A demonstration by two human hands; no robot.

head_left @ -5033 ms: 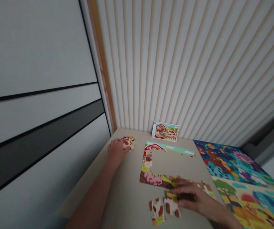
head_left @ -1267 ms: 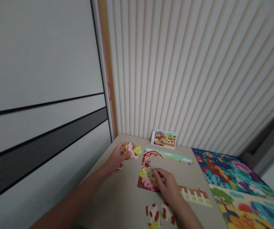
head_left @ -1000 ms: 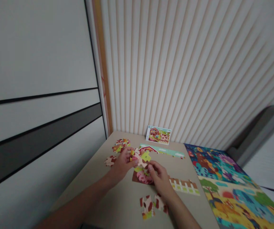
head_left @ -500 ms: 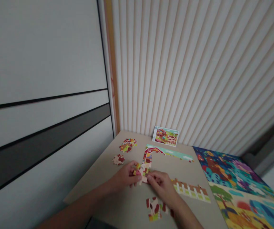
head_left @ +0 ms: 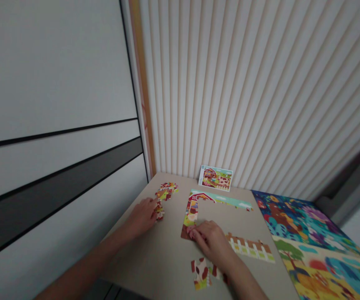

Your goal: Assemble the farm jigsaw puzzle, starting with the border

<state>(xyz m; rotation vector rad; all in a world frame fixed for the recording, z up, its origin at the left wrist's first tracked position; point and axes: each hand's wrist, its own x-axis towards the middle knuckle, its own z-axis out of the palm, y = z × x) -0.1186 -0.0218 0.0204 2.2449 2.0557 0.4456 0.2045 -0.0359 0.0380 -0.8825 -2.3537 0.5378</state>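
On the beige table, my left hand (head_left: 144, 213) rests beside a small pile of puzzle pieces (head_left: 159, 211), fingers bent over its left edge; what they hold is hidden. My right hand (head_left: 210, 238) has its fingertips together on a pink piece (head_left: 190, 231) at the lower end of the puzzle's joined left side (head_left: 192, 212). The joined top strip (head_left: 226, 199) shows a red barn roof and sky. A separate fence strip (head_left: 250, 247) lies right of my right hand. Cow-patterned pieces (head_left: 200, 271) lie below that hand.
Another pile of pieces (head_left: 167, 191) is at the table's back left. A picture card (head_left: 215, 178) leans against the pleated curtain (head_left: 195, 91). Colourful illustrated boards (head_left: 311, 233) cover the right side. A white panelled surface (head_left: 57, 166) stands at the left.
My left hand has moved left, away from the puzzle's side to the small pile. The puzzle's lower left corner now shows, and my right hand remains beside it.
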